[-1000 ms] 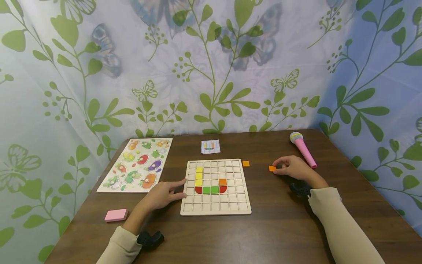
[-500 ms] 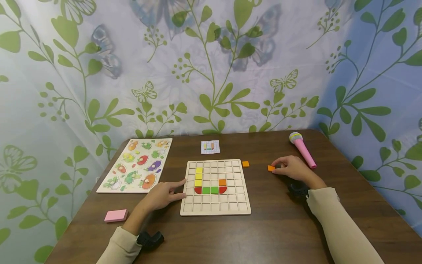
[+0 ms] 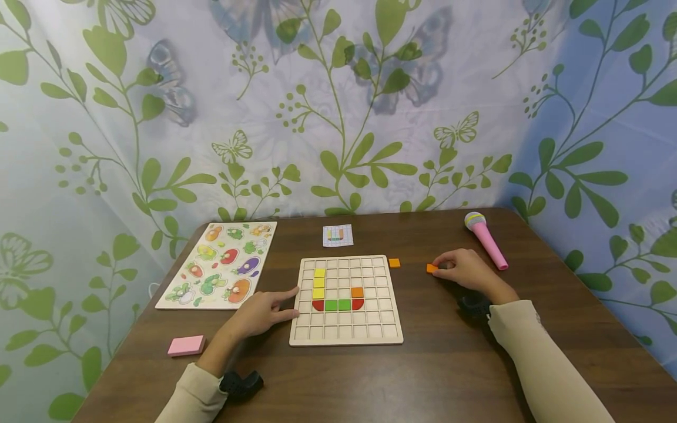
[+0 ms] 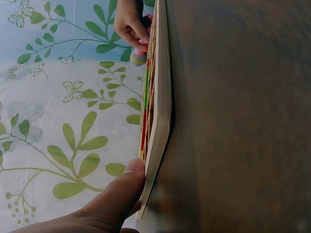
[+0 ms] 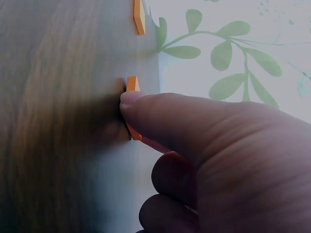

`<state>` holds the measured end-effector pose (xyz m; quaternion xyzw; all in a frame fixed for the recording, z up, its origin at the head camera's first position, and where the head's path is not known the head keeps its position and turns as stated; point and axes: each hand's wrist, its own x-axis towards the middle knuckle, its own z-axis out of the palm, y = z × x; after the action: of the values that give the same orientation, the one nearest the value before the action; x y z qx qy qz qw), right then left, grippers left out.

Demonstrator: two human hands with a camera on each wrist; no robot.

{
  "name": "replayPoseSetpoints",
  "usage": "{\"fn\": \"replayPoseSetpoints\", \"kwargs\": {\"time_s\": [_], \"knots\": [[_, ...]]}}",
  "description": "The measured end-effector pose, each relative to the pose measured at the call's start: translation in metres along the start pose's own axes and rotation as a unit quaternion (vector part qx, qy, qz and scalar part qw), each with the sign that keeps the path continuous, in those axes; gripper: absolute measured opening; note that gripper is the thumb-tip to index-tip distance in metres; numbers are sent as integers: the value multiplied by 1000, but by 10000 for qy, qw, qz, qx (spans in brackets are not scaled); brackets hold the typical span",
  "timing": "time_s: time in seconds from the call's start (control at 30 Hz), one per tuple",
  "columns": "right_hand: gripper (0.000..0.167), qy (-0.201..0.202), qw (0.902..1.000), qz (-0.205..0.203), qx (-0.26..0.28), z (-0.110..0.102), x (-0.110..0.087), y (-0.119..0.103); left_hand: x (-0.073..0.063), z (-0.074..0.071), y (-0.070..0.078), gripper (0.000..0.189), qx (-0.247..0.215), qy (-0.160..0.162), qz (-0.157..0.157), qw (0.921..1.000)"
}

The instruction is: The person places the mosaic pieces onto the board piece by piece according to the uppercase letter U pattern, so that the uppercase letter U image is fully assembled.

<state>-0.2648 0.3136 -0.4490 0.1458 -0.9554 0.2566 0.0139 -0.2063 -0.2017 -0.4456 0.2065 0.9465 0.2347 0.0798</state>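
My right hand [image 3: 466, 271] pinches a small orange square tile [image 3: 431, 268] between thumb and index finger, close over the table right of the board. In the right wrist view the thumb covers the middle of this tile [image 5: 132, 83]. My left hand [image 3: 259, 313] touches the left edge of the wooden grid board [image 3: 372, 332] with outstretched thumb and index finger. On the board, yellow tiles [image 3: 319, 282] form a column, red curved pieces [image 3: 318, 305] flank green tiles [image 3: 338, 305], and one orange tile [image 3: 357, 291] sits above the right red piece.
Another orange tile [image 3: 394, 262] lies by the board's upper right corner. A pattern card [image 3: 338, 235] lies behind the board. A vegetable puzzle [image 3: 218, 264] and a pink block [image 3: 186, 345] are at left, a pink toy microphone [image 3: 489, 244] at back right.
My right hand has slid slightly left with the orange tile, toward the board. The left hand and the board stay in place.
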Motion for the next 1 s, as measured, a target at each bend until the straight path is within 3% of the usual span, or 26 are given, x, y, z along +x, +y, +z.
{"fn": "replayPoseSetpoints", "kwargs": {"time_s": [0.27,0.53,1.0], "knots": [[27,11,9999,-132,4,1,3,-13,0,-1,0,65,-52,46,75,9999],[28,-335,9994,55,82,2,8,-27,1,-2,0,65,-27,13,99,9999],[26,-465,9987,-182,136,8,14,-45,2,-3,-2,65,-53,9,122,9999]]}}
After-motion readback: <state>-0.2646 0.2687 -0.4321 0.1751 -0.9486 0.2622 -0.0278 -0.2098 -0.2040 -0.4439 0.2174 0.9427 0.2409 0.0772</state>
